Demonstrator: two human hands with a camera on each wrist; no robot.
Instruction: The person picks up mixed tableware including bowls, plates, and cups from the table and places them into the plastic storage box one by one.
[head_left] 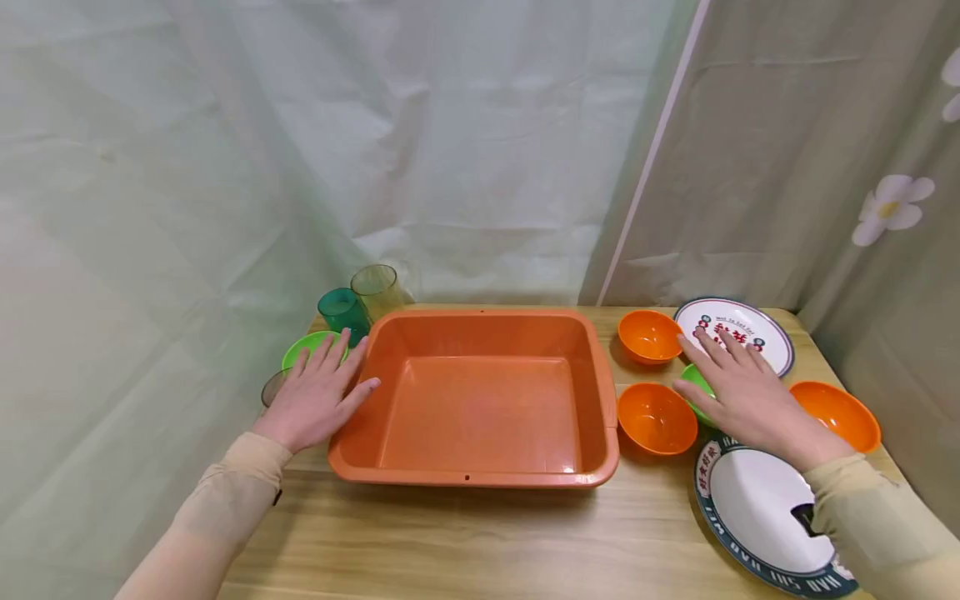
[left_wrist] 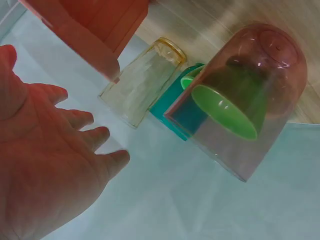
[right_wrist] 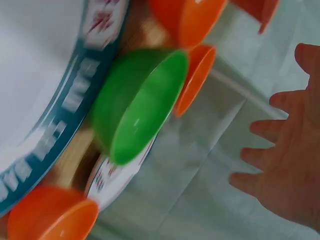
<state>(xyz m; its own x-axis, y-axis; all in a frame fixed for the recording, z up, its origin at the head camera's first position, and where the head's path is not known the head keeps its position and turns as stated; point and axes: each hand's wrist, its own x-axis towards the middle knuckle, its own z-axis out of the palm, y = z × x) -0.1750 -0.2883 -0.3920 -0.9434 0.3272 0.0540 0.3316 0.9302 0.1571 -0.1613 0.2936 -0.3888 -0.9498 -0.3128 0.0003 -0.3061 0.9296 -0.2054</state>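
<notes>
My left hand [head_left: 318, 402], fingers spread and straight, hovers over the left rim of an orange plastic basin [head_left: 480, 417]. Beside it stand a light green bowl [head_left: 306, 346], a teal cup [head_left: 343, 310] and a yellowish glass [head_left: 375, 287]. A pinkish-brown see-through cup [left_wrist: 280, 65] is mostly hidden by that hand in the head view. My right hand [head_left: 753, 404], also spread and holding nothing, is above a green bowl [right_wrist: 140, 105], which it partly covers. Two orange bowls [head_left: 657, 419] lie between it and the basin; a third orange bowl [head_left: 836, 412] is to its right.
A white plate with red writing [head_left: 738, 329] lies at the back right. Nearer, a large white plate with a dark teal lettered rim [head_left: 765, 508] sits partly under the right forearm. Pale curtains [head_left: 480, 150] hang behind and beside the wooden table [head_left: 450, 542].
</notes>
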